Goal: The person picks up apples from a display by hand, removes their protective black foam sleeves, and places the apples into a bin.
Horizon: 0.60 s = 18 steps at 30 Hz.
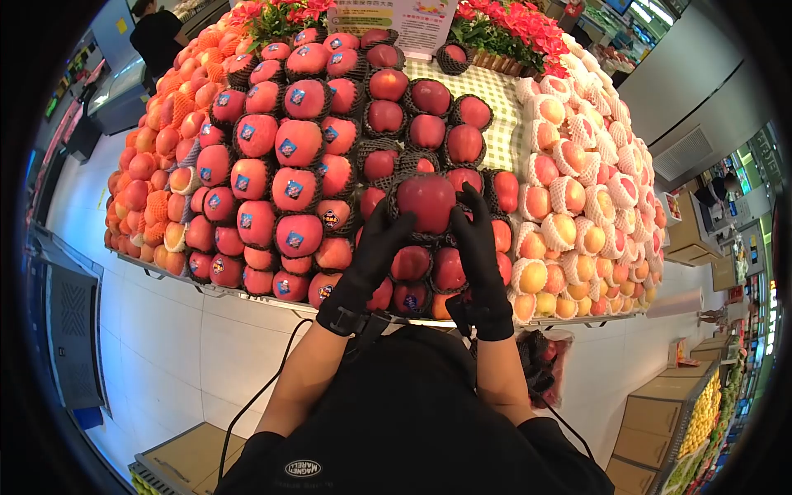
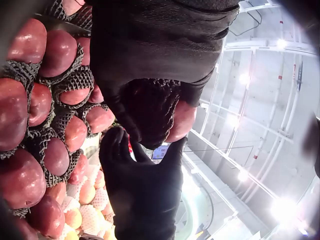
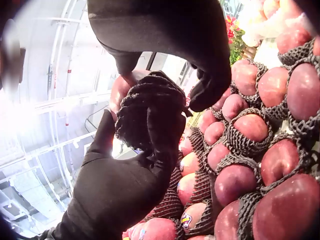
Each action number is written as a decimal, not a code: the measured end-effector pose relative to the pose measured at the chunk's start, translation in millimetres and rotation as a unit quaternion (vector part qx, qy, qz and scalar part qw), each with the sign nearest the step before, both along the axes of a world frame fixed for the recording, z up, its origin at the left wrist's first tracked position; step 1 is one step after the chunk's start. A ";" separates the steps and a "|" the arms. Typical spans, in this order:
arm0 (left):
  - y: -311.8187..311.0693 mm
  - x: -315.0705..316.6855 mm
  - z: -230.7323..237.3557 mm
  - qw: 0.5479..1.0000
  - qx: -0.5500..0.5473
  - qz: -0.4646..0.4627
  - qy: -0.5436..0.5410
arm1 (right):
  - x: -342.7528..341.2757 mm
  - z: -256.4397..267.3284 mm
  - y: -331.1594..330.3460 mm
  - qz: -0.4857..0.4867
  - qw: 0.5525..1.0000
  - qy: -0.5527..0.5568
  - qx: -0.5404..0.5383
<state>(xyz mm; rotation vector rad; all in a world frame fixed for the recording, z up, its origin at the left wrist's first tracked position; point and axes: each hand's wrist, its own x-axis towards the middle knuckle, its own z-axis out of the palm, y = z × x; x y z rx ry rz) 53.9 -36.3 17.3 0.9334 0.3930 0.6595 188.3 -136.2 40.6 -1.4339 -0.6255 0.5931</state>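
A large dark red apple (image 1: 426, 202), partly wrapped in a black foam net (image 3: 145, 100), is held up above the stacked fruit. My black-gloved left hand (image 1: 375, 252) grips it, thumb and fingers curled round the net. From the other side my gloved right hand (image 1: 480, 256) reaches in, with its thumb tip at the apple's skin and its loosely bent fingers close to the net. Bare skin of the apple (image 2: 183, 120) shows past the net in the left wrist view. A gap lies between my right palm and the apple.
Rows of netted red apples (image 1: 297, 140), several with blue stickers, fill the display below my hands. Peach-coloured fruit (image 1: 569, 202) in white foam nets is piled at right, fruit in orange nets (image 1: 157, 206) at left. Red flowers (image 1: 528, 33) and a sign (image 1: 396, 21) stand behind.
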 end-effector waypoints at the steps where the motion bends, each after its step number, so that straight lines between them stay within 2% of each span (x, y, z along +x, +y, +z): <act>1: 0.2 -0.6 -0.5 1.000 0.006 0.003 -0.001 | 0.0 -0.4 -0.8 0.047 0.998 0.038 0.020; 3: 1.6 -1.3 -2.7 1.000 0.019 0.008 -0.002 | 2.1 -2.7 -3.7 0.141 0.982 0.112 0.059; 6: 4.5 -2.2 -2.0 0.995 0.098 0.028 -0.006 | 10.3 -42.5 -5.5 0.149 0.964 0.215 0.047; 8: 6.2 -6.1 3.4 0.980 0.190 0.047 0.031 | 11.7 -57.4 -3.4 0.166 0.979 0.091 0.069; 10: 7.3 -6.9 9.5 0.967 0.243 0.059 0.043 | 7.0 -53.0 -0.8 0.168 0.978 0.085 0.090; 12: 9.4 -5.7 13.3 0.963 0.259 0.066 0.032 | 2.4 -41.3 -0.1 0.157 0.961 0.197 0.110; 14: 10.6 -7.5 13.9 0.960 0.267 0.075 0.030 | -5.7 -0.7 -6.4 0.154 0.988 0.007 0.013; 16: 10.7 -10.7 10.4 0.958 0.264 0.094 0.060 | -5.7 4.6 -7.1 0.149 0.989 -0.007 0.022; 18: 11.1 -12.7 5.0 0.953 0.250 0.123 0.118 | -2.3 -7.5 -2.4 0.144 0.968 0.154 0.137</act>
